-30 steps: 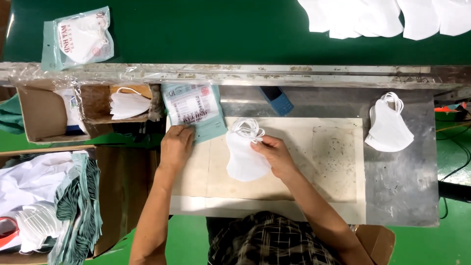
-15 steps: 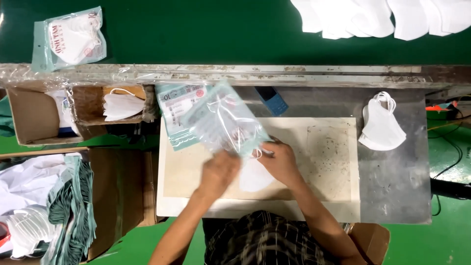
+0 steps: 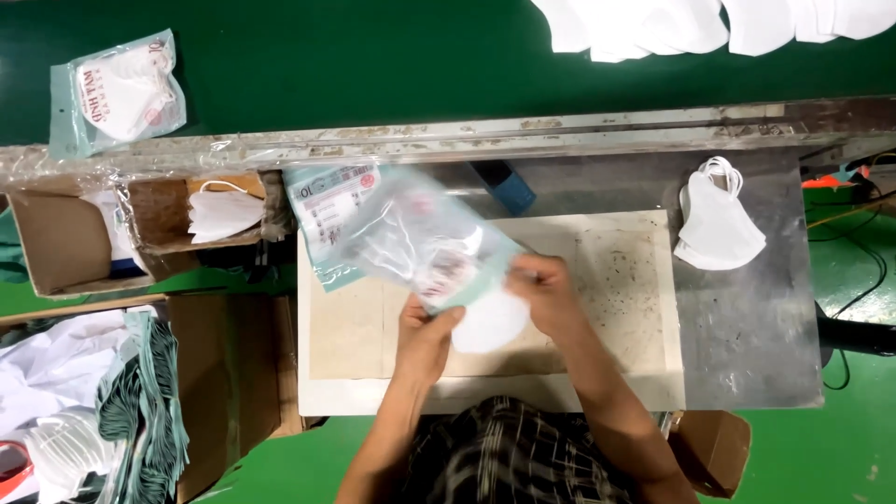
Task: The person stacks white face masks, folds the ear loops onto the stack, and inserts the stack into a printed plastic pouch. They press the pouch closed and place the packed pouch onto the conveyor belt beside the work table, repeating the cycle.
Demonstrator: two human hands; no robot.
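My left hand (image 3: 425,336) grips the near edge of a clear plastic pouch (image 3: 420,243) with a teal border, lifted and tilted over the beige work mat (image 3: 616,280). My right hand (image 3: 546,294) holds a white folded face mask (image 3: 487,325) at the pouch's mouth; part of the mask sits under the pouch. A stack of similar empty pouches (image 3: 327,210) lies at the mat's far left corner.
A pile of white masks (image 3: 717,224) rests on the grey metal table at right. A packed pouch (image 3: 117,91) and loose masks (image 3: 691,23) lie on the green belt. Cardboard boxes (image 3: 65,238) with a mask (image 3: 222,210) stand left; a blue object (image 3: 504,187) lies behind the mat.
My left hand picked a pouch from the stack and brought it over the mask. The right hand kept hold of the mask, which now sits at the pouch's mouth.
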